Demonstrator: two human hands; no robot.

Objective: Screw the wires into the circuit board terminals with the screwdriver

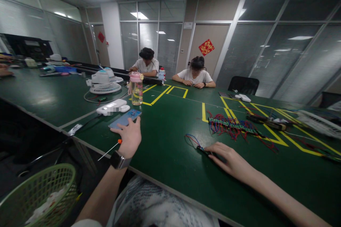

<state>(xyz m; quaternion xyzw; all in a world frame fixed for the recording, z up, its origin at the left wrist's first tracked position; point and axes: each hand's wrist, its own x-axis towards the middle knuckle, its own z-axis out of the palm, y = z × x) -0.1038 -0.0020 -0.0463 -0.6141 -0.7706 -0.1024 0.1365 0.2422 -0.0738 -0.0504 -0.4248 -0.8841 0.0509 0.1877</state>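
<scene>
My left hand (129, 136) lies palm down with its fingers spread over the near end of a blue phone (124, 118). From under the palm an orange-collared screwdriver (109, 149) points down and left, its shaft crossing the table edge. Its handle is hidden, and whether the palm grips it I cannot tell. My right hand (226, 156) is closed at the fingertips on a small dark circuit board (200, 149) low over the table. Red and blue wires loop from the board's far end. Fingers cover part of the board.
A row of wired circuit boards (236, 125) lies to the right. A pink-lidded bottle (136, 90), a white power strip (112, 107) and white fans (104, 83) stand beyond my left hand. A green basket (68, 181) sits below the table edge. Two people sit opposite.
</scene>
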